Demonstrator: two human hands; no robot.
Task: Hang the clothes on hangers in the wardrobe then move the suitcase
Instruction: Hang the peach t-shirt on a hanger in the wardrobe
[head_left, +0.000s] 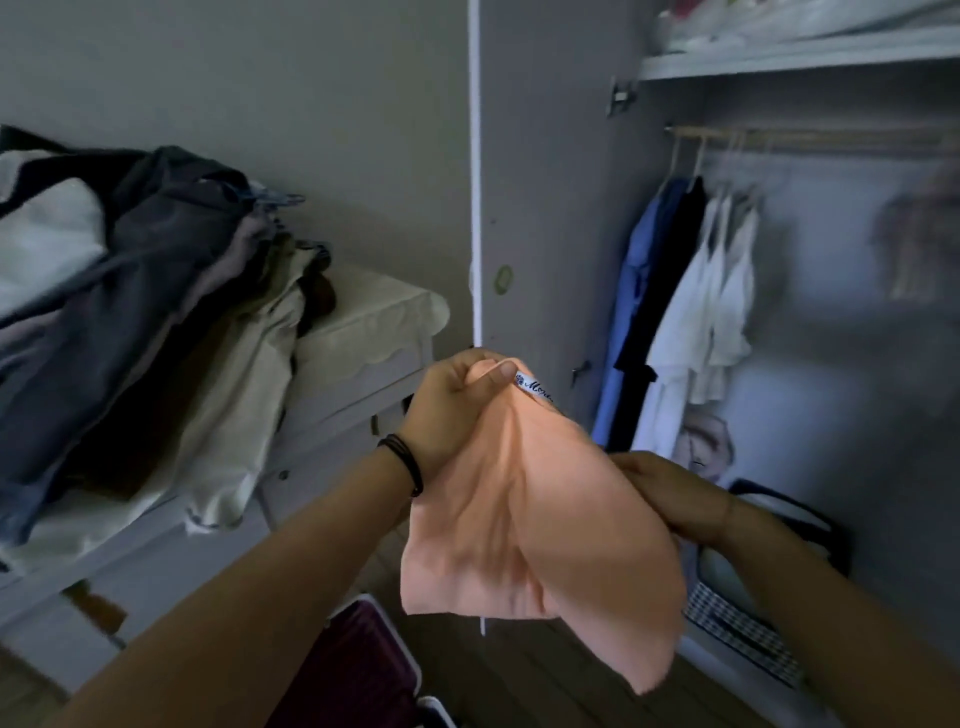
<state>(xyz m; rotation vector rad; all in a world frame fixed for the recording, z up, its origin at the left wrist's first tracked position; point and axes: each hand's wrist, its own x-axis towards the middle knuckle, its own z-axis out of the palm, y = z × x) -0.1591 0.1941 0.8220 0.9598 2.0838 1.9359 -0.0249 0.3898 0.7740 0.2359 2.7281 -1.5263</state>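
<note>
Before the open wardrobe (545, 208), a left hand (447, 410) pinches a peach garment (524, 530) by its collar label, probably to find the neck for a hanger. The right hand (670, 493) meets the cloth's far side; its fingers are hidden, so its grip is unclear. More clothes (145, 291) spill over the dresser's (358, 332) front edge. A maroon suitcase (353, 670) is cut off below.

Light: dim and flat, with a grey cast lying over the whole view; the source is not showing. The peach garment (540, 519) is catching the most light, and soft shadows are sitting in its folds. The wardrobe (857, 364) interior is sinking into shade.
Blur: a brownish hanging item (914, 244) at far right is smearing badly; the clothes pile (130, 286) is reading soft.
Distortion: the white door edge (474, 156) is bowing slightly, and straight lines are leaning toward the frame edges.
</note>
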